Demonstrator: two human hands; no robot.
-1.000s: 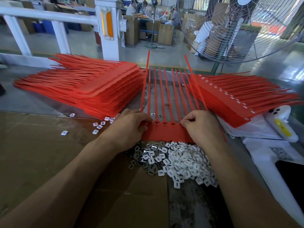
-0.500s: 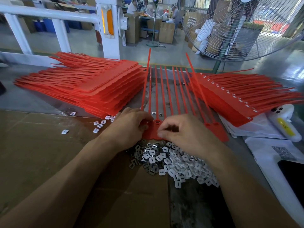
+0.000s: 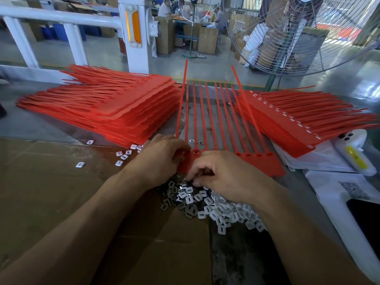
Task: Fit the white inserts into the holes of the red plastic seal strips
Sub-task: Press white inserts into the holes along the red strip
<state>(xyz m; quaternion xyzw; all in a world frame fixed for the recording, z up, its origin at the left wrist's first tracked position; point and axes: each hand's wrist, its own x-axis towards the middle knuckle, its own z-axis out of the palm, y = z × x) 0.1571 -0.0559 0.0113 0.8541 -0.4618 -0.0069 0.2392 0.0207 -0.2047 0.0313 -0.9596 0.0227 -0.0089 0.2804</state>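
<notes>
A sheet of joined red seal strips (image 3: 265,163) lies in front of me, its tails pointing away and its row of holes along the near tab. My left hand (image 3: 160,159) grips the sheet's left end, thumb by the first holes. One hole next to it holds a white insert (image 3: 196,152). My right hand (image 3: 228,175) lies over the tab's middle, its curled fingertips pinching into the far edge of the pile of white inserts (image 3: 216,208). The hand hides what sits between the fingers.
A stack of red strip sheets (image 3: 115,112) lies at the left, another stack (image 3: 298,124) with white inserts showing at the right. Loose inserts (image 3: 123,156) dot the cardboard (image 3: 51,192). White bags (image 3: 329,188) and a white device (image 3: 357,155) sit at the right; a fan (image 3: 298,33) stands behind.
My right hand left the sheet's right end, moved left across the tab and came down onto the insert pile. My left hand stayed on the left end.
</notes>
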